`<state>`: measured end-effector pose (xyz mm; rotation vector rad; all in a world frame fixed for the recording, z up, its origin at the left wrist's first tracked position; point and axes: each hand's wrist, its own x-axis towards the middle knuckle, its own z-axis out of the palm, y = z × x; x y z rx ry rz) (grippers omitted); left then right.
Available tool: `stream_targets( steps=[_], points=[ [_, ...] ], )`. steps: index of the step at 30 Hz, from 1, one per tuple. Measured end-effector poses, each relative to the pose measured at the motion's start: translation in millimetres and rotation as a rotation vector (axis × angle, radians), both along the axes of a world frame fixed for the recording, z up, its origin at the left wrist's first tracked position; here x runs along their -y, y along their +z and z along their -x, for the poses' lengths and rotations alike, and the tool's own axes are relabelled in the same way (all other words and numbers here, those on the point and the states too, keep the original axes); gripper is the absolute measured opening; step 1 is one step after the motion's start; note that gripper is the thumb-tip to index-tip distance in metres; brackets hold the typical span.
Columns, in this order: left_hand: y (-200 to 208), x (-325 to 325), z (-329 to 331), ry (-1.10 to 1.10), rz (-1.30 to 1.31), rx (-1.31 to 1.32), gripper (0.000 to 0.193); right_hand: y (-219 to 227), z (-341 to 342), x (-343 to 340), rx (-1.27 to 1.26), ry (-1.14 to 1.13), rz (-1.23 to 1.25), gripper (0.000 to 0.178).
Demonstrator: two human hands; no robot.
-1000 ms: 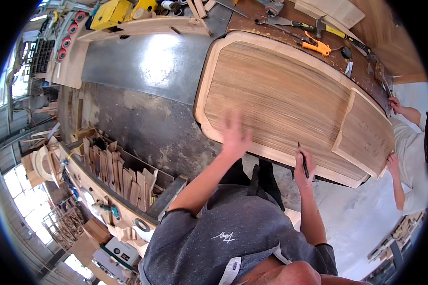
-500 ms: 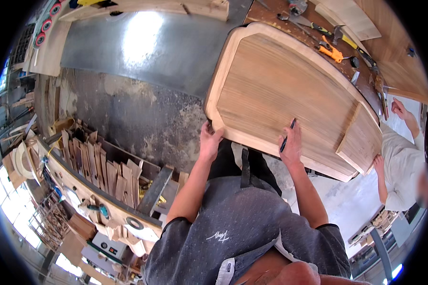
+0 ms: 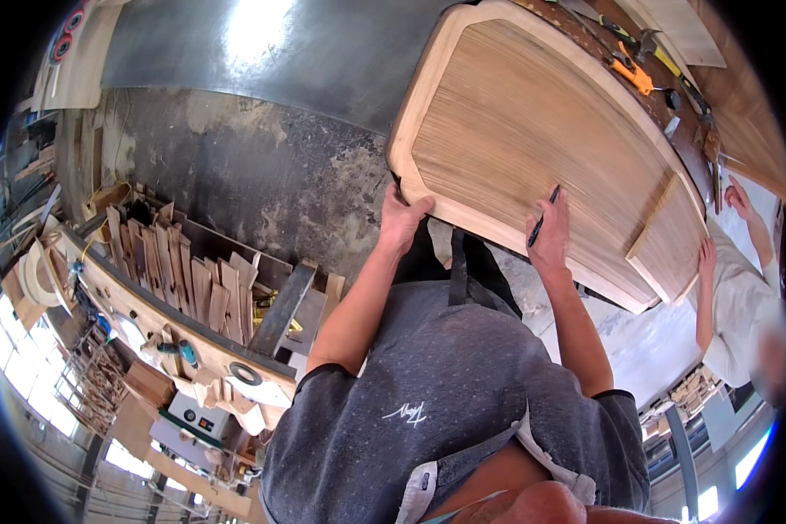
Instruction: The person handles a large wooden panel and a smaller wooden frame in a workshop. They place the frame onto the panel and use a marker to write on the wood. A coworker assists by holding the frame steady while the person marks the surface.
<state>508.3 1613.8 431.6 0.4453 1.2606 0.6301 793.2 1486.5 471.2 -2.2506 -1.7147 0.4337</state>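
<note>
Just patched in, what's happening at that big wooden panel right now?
A person stands at a large wooden panel with rounded corners and a pale border. Their left hand grips the panel's near corner edge, fingers curled over it. Their right hand rests flat on the near edge with a dark pencil held in it. At the far right end, a second person's hands touch the panel. Hand tools, including an orange one, lie on the bench beyond. A bin of wood offcuts sits to the left.
</note>
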Motion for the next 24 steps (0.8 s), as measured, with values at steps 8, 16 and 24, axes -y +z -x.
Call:
stream_targets(
  steps=[8,16,24],
  points=[
    [-0.3,-3.4,-3.0,-0.125,0.023,-0.119,0.062,-3.5,-4.1,0.4,0.017,-0.004,-0.045,0.04],
    [-12.2,2.8,-0.9,-0.187,-0.237,-0.43,0.069,17.6,-11.6,-20.2,-0.135,-0.054,0.044,0.068],
    [80.6,-126.4,-12.1,-0.412,-1.147,-0.772,0.052,26.5,-52.1,-108.9,-0.153,-0.282,-0.021,0.071]
  ],
)
